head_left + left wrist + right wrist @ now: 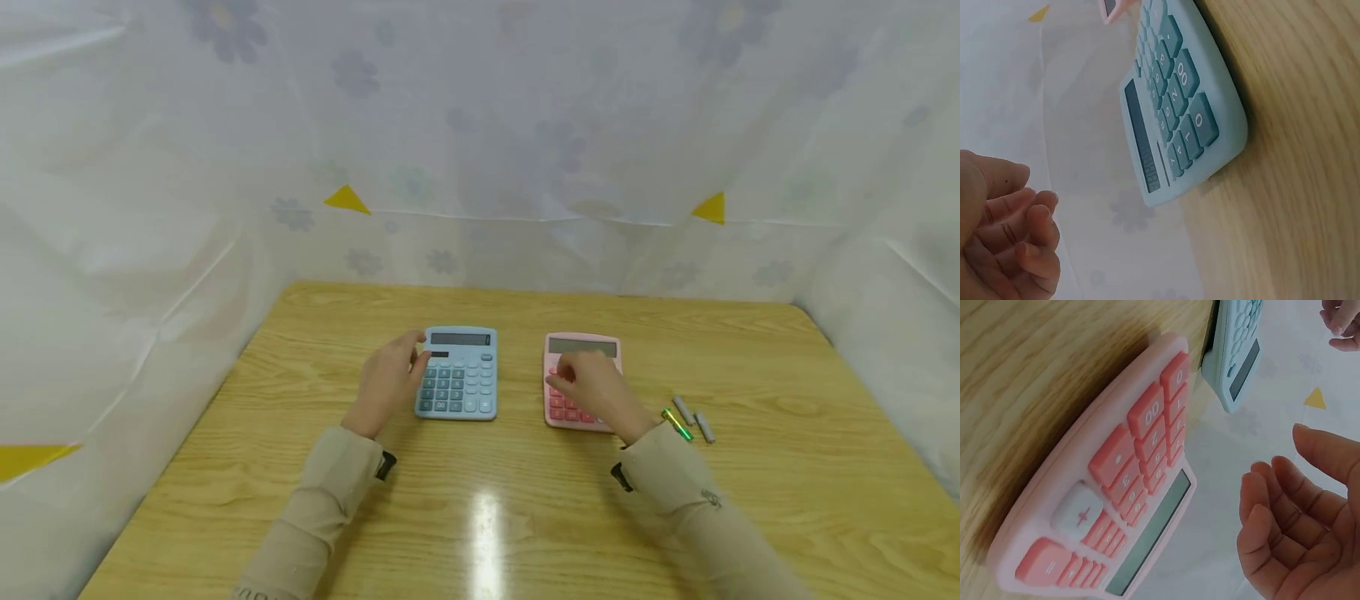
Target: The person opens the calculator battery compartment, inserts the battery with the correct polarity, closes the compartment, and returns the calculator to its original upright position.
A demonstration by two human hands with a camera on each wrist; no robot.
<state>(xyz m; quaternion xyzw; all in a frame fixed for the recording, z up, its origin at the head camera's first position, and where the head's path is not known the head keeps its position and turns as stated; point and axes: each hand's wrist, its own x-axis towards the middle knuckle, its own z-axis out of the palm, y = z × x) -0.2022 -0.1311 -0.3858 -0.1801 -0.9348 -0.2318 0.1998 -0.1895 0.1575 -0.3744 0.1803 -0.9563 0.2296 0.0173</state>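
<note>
A blue calculator (483, 400) lies flat on the table, a digit showing at the right end of its display. Beside its upper left edge is my left hand (388, 379), fingers loosely bent and holding nothing; the left wrist view shows the hand (1013, 234) apart from the calculator (1222, 106). To the right lies a pink calculator (557, 403), whose display looks blank. My right hand (598, 390) hovers above it and hides part of its keys. In the right wrist view that hand (1300, 537) is relaxed, clear of the pink calculator (1100, 465).
Right of the pink calculator lie two grey batteries (683, 410) and a shiny green-and-gold one (677, 424). They rest on the wooden table (480, 483). Pale flowered sheeting (480, 150) hangs at the back and both sides, with yellow triangles (347, 200) on it.
</note>
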